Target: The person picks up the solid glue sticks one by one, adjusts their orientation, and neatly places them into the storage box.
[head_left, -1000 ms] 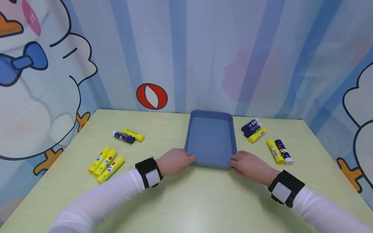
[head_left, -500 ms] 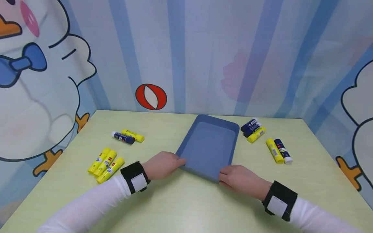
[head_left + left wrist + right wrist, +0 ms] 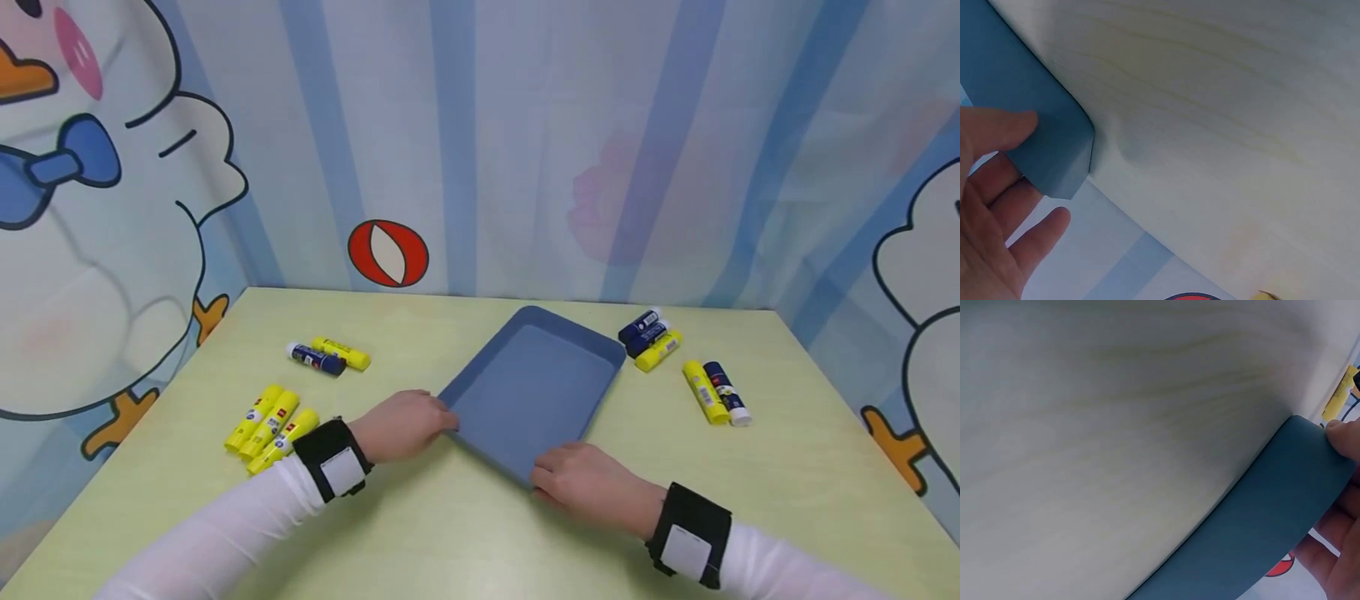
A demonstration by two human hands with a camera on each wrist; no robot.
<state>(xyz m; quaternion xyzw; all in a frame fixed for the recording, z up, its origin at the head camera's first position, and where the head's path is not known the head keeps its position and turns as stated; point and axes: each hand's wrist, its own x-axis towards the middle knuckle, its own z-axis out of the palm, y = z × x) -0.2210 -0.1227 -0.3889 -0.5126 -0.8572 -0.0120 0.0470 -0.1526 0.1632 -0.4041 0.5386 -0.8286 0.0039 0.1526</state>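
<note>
A shallow blue-grey tray (image 3: 532, 375) lies turned at an angle on the table, with nothing in it. At its left near corner my left hand (image 3: 405, 425) grips the rim; the left wrist view has the thumb on one side of the tray wall (image 3: 1041, 119) and the fingers curled on the other. My right hand (image 3: 596, 483) holds the near right corner. In the right wrist view, thumb and fingers pinch the tray's end wall (image 3: 1279, 500). The far edge of the tray comes close to a navy glue stick (image 3: 647, 337) on the right.
On the left, three yellow glue sticks (image 3: 268, 422) lie beside my left forearm, with a navy one (image 3: 317, 358) and a yellow one (image 3: 341, 352) behind. Yellow glue sticks (image 3: 658, 351) (image 3: 705, 392) and navy ones lie right of the tray. A printed curtain (image 3: 525, 150) borders the table's back.
The tray has turned clockwise and come nearer, both hands keeping hold of it. My right hand has moved left and toward me; my left hand has shifted left. The glue sticks stay put.
</note>
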